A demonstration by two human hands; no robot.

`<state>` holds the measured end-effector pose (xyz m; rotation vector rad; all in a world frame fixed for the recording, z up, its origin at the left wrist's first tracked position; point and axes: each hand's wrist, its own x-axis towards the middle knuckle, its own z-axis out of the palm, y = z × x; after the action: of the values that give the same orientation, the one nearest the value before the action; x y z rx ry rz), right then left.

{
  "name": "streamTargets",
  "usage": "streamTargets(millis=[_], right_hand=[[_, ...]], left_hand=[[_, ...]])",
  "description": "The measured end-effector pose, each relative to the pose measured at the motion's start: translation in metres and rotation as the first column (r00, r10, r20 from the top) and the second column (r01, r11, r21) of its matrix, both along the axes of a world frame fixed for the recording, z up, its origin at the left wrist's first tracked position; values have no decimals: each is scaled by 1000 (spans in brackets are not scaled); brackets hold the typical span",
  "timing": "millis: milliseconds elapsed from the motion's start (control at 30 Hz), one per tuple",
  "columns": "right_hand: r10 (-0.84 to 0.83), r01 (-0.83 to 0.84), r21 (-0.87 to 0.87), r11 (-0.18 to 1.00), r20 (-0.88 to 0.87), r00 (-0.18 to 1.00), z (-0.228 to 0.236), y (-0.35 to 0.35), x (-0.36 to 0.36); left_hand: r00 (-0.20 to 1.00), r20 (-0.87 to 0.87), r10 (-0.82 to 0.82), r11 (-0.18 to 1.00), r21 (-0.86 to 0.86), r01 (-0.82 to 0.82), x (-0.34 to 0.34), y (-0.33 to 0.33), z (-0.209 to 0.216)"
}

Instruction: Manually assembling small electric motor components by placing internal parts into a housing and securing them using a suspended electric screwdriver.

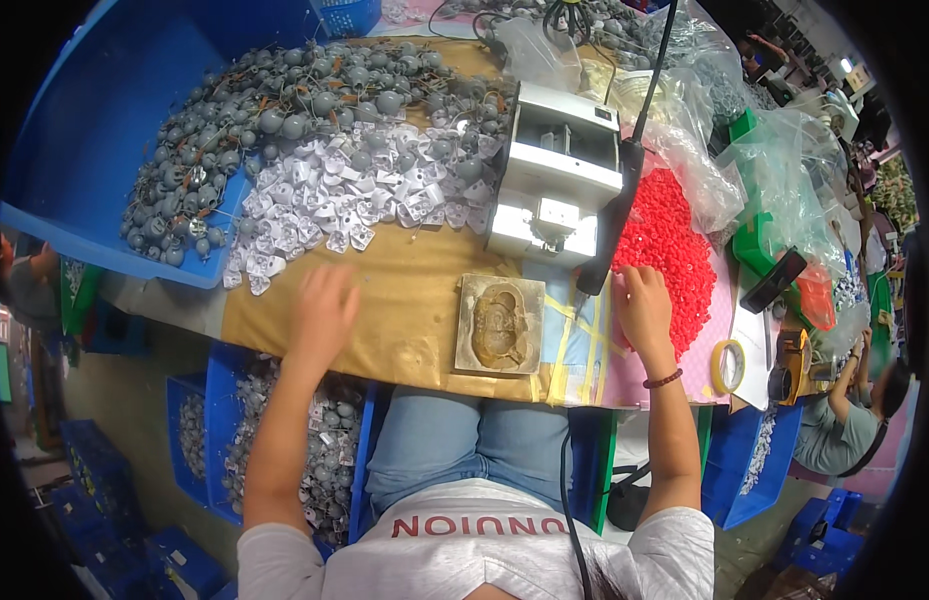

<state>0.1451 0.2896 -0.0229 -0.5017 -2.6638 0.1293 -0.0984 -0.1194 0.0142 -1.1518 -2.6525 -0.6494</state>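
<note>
Red pieces [676, 245] are heaped at right, their left edge overlapped by the curled right hand [644, 308]; whether any is gripped cannot be seen. White parts [324, 192] are piled at far left, beyond the blurred left hand [325, 305], its grip unclear. Between the hands, a hollowed block [499, 325] is set.

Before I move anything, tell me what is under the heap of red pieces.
A pink surface shows along the right edge of the red heap. What lies beneath its middle is covered, and the right hand hides part of its left edge.
</note>
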Motion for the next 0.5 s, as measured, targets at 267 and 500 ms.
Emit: streamTargets(millis=[267, 500], right_hand=[[13, -13, -3, 1000, 12, 1000, -25, 18, -1], [-58, 61, -57, 997, 54, 997, -20, 20, -10]], left_hand=[[989, -150, -2, 998, -66, -8, -47, 49, -52], [999, 10, -42, 992, 123, 41, -47, 42, -42]])
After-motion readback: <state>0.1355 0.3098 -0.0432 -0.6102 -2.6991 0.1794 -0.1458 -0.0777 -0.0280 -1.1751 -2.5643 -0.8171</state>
